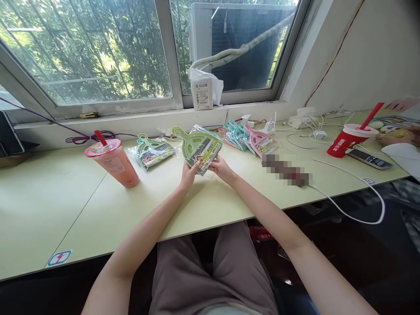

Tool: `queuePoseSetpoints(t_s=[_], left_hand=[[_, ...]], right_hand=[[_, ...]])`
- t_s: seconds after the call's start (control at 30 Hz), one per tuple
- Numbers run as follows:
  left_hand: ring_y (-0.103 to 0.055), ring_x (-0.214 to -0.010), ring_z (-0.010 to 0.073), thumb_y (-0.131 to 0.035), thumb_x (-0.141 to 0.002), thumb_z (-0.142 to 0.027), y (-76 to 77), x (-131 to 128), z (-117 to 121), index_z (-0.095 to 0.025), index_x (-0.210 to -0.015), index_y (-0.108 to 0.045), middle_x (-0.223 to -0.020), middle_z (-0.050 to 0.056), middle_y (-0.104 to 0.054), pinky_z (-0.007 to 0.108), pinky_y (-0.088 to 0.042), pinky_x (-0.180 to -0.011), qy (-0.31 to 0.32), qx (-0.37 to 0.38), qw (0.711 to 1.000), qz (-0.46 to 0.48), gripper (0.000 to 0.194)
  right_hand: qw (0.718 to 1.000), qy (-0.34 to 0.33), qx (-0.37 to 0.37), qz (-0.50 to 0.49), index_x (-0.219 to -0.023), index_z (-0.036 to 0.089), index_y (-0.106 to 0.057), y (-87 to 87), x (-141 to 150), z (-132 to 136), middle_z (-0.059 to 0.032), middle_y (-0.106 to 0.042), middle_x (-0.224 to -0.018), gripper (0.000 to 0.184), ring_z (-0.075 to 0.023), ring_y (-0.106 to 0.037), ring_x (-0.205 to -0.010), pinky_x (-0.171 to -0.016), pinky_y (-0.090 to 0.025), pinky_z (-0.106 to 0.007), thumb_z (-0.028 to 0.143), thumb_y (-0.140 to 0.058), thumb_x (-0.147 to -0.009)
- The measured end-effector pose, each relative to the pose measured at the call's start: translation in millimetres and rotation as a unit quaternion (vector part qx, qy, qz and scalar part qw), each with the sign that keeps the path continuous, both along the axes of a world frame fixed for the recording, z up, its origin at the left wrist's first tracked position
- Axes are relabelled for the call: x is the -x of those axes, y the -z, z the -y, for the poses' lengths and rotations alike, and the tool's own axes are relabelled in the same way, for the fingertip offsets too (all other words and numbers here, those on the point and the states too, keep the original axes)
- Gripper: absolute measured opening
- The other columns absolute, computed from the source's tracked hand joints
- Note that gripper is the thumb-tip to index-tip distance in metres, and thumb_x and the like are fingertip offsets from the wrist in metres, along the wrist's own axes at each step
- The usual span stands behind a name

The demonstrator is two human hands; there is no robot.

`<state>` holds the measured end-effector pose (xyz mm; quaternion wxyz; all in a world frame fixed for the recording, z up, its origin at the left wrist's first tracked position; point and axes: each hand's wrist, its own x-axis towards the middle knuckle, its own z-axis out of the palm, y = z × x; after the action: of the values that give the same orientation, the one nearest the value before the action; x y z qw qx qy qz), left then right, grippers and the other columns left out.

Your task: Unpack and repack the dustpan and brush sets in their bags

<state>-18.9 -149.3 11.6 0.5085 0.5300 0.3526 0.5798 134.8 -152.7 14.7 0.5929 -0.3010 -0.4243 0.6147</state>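
At center frame, the left hand (189, 176) and right hand (223, 169) hold a bagged green dustpan (200, 148) over the desk (210, 203), fingers (196, 166) closed on its lower edge. More bagged dustpans (152, 151) lie to its left, and a pink one (259, 140) to its right.

Nothing is legible: the dustpan packet's label (201, 153) and red cup (344, 141) stay blurred.

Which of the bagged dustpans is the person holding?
The light green one, gripped by the left hand and right hand; the other bagged dustpans lie on the table.
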Motion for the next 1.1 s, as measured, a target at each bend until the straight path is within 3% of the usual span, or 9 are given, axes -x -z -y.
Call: queuePoseSetpoints(t_s=[0.27,0.47,0.77,0.97,1.1], left_hand=[[-0.068,-0.075,0.0216,-0.076,-0.066,-0.049,-1.1,-0.1,2.4,-0.014,-0.111,-0.055,-0.098,0.012,-0.07,0.033,-0.058,-0.057,0.017,0.016,1.0,-0.009,0.06],[-0.067,-0.077,0.0203,-0.075,-0.068,-0.049,-3.8,-0.6,5.1,-0.015,-0.112,-0.054,-0.105,0.011,-0.068,0.034,-0.059,-0.059,0.025,0.01,1.0,-0.011,0.059],[-0.068,-0.075,0.0204,-0.076,-0.065,-0.048,-1.1,-1.1,2.1,-0.015,-0.11,-0.054,-0.099,0.011,-0.069,0.033,-0.058,-0.058,0.02,0.011,0.999,-0.028,0.06],[-0.069,-0.069,0.0213,-0.077,-0.065,-0.048,-2.8,-1.7,6.0,-0.015,-0.11,-0.052,-0.097,0.011,-0.069,0.036,-0.058,-0.058,0.044,0.022,0.998,-0.039,0.061],[-0.069,-0.066,0.0216,-0.077,-0.065,-0.043,-5.5,-0.2,4.7,-0.015,-0.108,-0.052,-0.095,0.011,-0.07,0.038,-0.059,-0.059,0.047,0.034,0.998,-0.029,0.057]], right_hand=[[1.0,0.007,0.002,0.016,-0.098,0.021,-0.053,0.7,-1.8,-2.5,-0.0031,-0.074,-0.096,0.043,-0.0205,-0.071,-0.086,-0.085,-0.061,-0.039,0.015,-0.08,-0.065],[0.999,0.017,0.003,0.03,-0.098,0.022,-0.053,-0.6,-0.9,-1.0,-0.0033,-0.074,-0.095,0.047,-0.0207,-0.071,-0.087,-0.086,-0.061,-0.039,0.015,-0.083,-0.063],[0.999,0.029,0.015,0.044,-0.097,0.021,-0.053,-3.5,-1.1,0.1,-0.0036,-0.073,-0.094,0.047,-0.0221,-0.07,-0.09,-0.086,-0.06,-0.041,0.015,-0.083,-0.061],[0.997,0.035,0.022,0.068,-0.097,0.02,-0.053,-1.3,-3.9,-0.4,-0.0061,-0.072,-0.1,0.05,-0.0224,-0.07,-0.085,-0.077,-0.062,-0.039,0.018,-0.085,-0.058],[0.995,0.044,0.022,0.085,-0.097,0.02,-0.053,0.5,-3.8,-3.2,-0.0071,-0.071,-0.1,0.042,-0.0203,-0.069,-0.079,-0.07,-0.062,-0.037,0.022,-0.08,-0.065]])
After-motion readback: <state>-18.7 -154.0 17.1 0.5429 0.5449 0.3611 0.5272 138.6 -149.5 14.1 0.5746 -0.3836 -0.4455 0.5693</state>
